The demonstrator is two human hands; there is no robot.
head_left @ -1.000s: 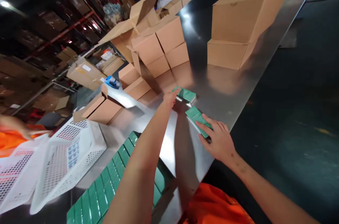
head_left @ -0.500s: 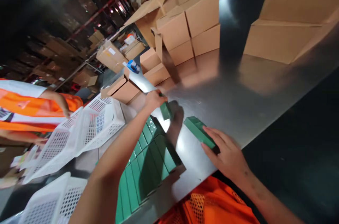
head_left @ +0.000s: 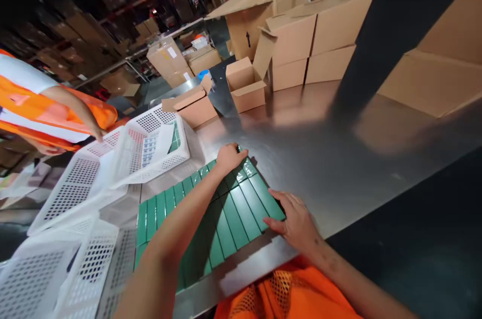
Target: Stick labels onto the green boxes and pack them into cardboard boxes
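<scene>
1. Warehouse racking and stacked cartons (head_left: 331,22) behind; steel bench (head_left: 339,158) up front, shiny and mostly bare on the far side.
2. Green boxes (head_left: 241,213) packed edge to edge in a flat block at the near edge of the bench, two rows deep.
3. Left hand (head_left: 229,157) curled over the far corner box, fingers pressing it into line.
4. Right hand (head_left: 297,221) flat and spread against the end box on the right, nothing gripped.
5. Looks well along: block tidy, no loose green box visible on the bench.
6. White baskets (head_left: 150,150) to the left, a co-worker's hand (head_left: 96,130) at one rim; another green box just visible inside.
</scene>
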